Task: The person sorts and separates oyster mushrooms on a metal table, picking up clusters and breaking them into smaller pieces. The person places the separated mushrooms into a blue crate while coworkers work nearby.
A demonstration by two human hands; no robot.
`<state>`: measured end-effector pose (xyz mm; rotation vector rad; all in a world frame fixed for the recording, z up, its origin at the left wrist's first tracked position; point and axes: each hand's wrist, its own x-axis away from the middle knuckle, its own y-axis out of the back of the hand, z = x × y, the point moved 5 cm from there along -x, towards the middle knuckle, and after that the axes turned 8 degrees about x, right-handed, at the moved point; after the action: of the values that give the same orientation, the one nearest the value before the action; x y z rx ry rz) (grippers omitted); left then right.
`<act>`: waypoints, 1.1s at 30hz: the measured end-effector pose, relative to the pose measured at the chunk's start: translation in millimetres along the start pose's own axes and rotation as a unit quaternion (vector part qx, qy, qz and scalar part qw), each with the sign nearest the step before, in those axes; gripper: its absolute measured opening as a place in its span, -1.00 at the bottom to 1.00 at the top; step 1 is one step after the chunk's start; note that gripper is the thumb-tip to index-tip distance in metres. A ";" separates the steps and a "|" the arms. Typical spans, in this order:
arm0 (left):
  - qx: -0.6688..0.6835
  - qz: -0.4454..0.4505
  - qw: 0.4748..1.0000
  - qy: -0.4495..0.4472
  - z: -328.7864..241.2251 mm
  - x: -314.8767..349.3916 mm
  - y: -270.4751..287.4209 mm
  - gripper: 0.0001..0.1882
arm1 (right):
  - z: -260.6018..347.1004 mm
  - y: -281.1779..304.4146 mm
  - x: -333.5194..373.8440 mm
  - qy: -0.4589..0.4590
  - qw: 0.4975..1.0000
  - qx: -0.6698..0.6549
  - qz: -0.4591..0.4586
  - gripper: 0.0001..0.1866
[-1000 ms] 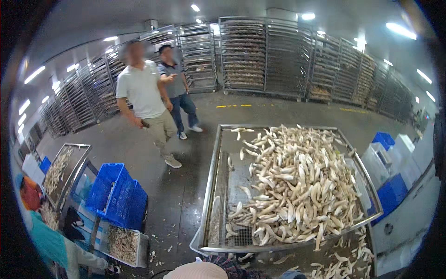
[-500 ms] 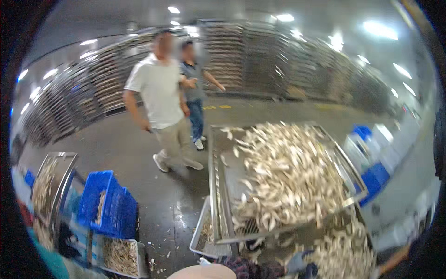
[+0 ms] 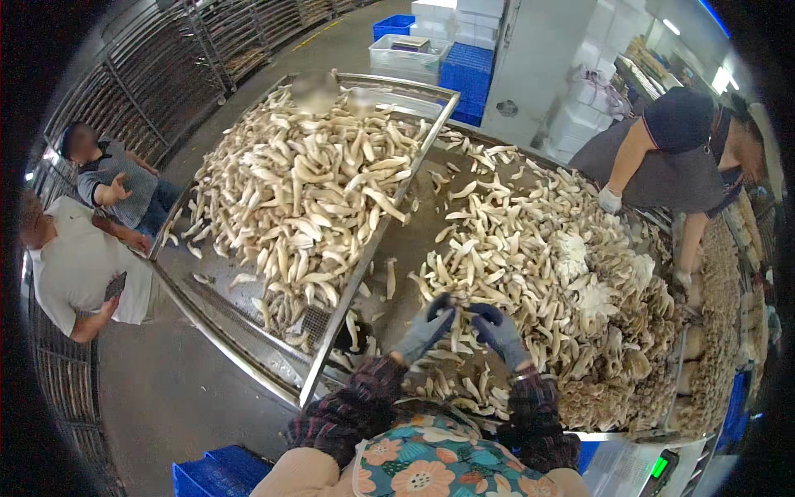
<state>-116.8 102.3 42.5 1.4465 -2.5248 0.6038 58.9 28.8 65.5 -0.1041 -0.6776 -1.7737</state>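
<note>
My left hand (image 3: 429, 325), in a grey glove with dark fingertips, is over the metal worktable (image 3: 421, 240) with its fingers closed. Facing it, my right hand (image 3: 499, 330) wears a matching glove, its fingers curled and pinched together. The fingertips almost meet; whatever lies between them is too small or hidden to make out. Loose pale mushrooms (image 3: 489, 257) spread under and beyond both hands. To the right, mushrooms still joined in clusters (image 3: 617, 319) are piled up. A metal-framed mesh tray (image 3: 364, 286) at the left bears a large heap of single mushrooms (image 3: 298, 182).
Across the table at right, a co-worker's gloved hand (image 3: 610, 200) reaches to the mushrooms. Two people stand at the left beside the tray, one in a white shirt (image 3: 87, 261). Blue crates (image 3: 465, 83) stand at the back, another blue crate (image 3: 219, 474) at lower left. Racks (image 3: 157, 83) line the wall.
My view has swung right and down, bringing the table, both my hands and the co-worker into sight. The two standing people now appear at the far left.
</note>
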 end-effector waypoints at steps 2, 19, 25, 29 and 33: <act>-0.327 -0.168 0.930 0.000 -41.1 16.7 46.8 -0.26 | 4.7 24.2 16.2 0.133 0.958 0.191 -0.167 -0.65; -0.453 -0.081 0.881 -0.110 1.1 -19.3 72.8 -0.18 | 46.4 14.4 -72.3 0.222 0.836 0.476 -0.158 -0.40; -0.607 0.025 0.794 0.006 5.2 10.2 29.6 0.24 | -23.4 32.4 12.3 -0.011 0.815 0.578 -0.035 0.38; -0.639 -0.057 0.757 -0.128 0.6 -42.7 33.8 0.35 | -15.9 14.3 -23.9 0.102 0.908 0.366 -0.176 0.44; -0.575 0.015 0.798 -0.182 -53.9 -78.1 4.6 0.39 | 29.0 35.9 -66.0 0.134 0.919 0.321 -0.183 0.47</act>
<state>-83.3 188.8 63.4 1.0186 -2.2896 -1.1593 104.9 94.0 76.8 0.7435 -1.0898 -1.7747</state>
